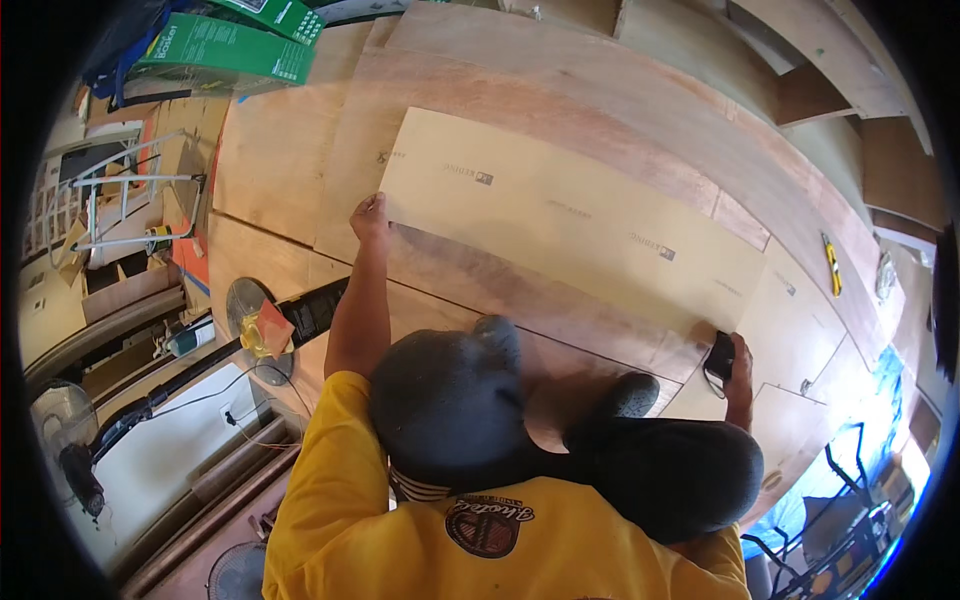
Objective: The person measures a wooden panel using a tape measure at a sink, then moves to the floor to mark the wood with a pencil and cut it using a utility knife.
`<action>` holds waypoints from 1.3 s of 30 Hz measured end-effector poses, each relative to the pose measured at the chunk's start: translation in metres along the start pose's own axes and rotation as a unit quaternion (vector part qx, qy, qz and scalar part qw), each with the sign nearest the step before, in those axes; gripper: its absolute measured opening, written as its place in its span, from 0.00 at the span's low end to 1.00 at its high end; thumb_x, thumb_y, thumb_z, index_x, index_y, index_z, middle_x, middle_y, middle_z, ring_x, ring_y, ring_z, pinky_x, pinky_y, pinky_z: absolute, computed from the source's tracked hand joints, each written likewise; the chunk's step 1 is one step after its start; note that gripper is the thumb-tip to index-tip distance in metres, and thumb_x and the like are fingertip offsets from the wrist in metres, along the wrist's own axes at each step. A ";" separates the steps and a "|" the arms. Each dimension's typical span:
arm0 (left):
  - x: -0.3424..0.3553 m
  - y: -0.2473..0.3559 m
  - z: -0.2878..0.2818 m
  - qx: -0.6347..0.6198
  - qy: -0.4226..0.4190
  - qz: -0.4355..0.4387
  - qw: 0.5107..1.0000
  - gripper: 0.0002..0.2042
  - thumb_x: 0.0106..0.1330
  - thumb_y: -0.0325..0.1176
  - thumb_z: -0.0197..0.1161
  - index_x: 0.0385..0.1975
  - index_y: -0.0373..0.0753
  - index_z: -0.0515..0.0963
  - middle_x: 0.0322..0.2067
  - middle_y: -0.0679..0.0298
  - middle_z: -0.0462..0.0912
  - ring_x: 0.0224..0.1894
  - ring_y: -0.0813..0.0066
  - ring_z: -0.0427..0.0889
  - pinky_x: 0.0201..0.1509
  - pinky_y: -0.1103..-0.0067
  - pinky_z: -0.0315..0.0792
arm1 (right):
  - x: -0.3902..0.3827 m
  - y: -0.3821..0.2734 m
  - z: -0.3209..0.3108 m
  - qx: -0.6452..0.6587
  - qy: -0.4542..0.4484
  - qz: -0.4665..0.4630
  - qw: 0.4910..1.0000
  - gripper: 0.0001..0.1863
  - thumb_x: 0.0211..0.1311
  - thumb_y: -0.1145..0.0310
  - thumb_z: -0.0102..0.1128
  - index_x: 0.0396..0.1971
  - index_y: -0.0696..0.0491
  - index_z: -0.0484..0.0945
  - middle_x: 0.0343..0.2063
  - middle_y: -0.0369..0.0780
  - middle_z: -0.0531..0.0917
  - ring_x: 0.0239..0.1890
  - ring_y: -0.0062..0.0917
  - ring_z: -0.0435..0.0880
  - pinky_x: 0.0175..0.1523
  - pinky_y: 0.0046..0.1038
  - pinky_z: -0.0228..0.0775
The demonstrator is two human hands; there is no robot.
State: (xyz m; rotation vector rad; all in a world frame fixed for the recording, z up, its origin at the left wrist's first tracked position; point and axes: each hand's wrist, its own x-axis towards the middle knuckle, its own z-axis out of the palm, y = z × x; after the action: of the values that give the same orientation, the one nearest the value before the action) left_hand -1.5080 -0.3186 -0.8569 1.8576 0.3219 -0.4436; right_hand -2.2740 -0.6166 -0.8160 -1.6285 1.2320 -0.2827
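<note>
A long tan panel (560, 215) with faint printed marks lies slantwise over larger wooden sheets (600, 85) in front of me. My left hand (370, 217) is closed at the panel's near left corner, with the fingers pinched on its edge. At the panel's right end, my right hand (740, 366) is closed around a small black handheld object (719, 356). Its exact kind is not clear. My bent knees and dark shoes lie between my arms, close to the panel's near edge.
A yellow utility knife (832, 264) lies on the sheets at right. Green boxes (225, 48) stand at the far left, near a metal frame (130, 180). A fan (262, 330) is beside my left arm. Blue tarp (885, 385) and a black metal frame (850, 475) are at right.
</note>
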 end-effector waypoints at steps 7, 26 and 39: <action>0.007 0.003 -0.031 -0.147 -0.035 -0.097 0.984 0.10 0.72 0.38 0.68 0.45 0.40 0.82 0.30 0.68 0.84 0.30 0.75 0.80 0.31 0.77 0.75 | 0.004 -0.012 -0.007 -0.231 -0.029 -0.203 0.951 0.35 0.50 0.88 0.56 0.64 0.63 0.69 0.53 0.56 0.80 0.54 0.52 0.80 0.62 0.44 0.71; -0.011 -0.017 -0.027 0.444 0.079 0.155 0.879 0.13 0.64 0.39 0.70 0.45 0.40 0.86 0.43 0.49 0.85 0.38 0.51 0.86 0.41 0.63 0.80 | -0.024 -0.035 -0.017 0.488 0.011 0.253 0.835 0.21 0.74 0.56 0.56 0.55 0.58 0.78 0.42 0.44 0.87 0.45 0.33 0.88 0.51 0.32 0.83; -0.042 -0.004 0.002 0.564 0.058 0.220 0.794 0.19 0.71 0.35 0.57 0.61 0.43 0.78 0.55 0.49 0.77 0.56 0.46 0.76 0.60 0.58 0.75 | -0.005 -0.005 0.015 0.284 0.057 0.179 0.940 0.20 0.69 0.63 0.61 0.56 0.58 0.76 0.48 0.44 0.83 0.46 0.31 0.85 0.50 0.35 0.81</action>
State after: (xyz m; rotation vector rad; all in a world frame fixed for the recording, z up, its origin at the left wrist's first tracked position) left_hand -1.5468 -0.3192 -0.8416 3.0318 -0.4243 -0.1727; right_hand -2.2630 -0.6042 -0.8167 -0.8852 1.3515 -0.4582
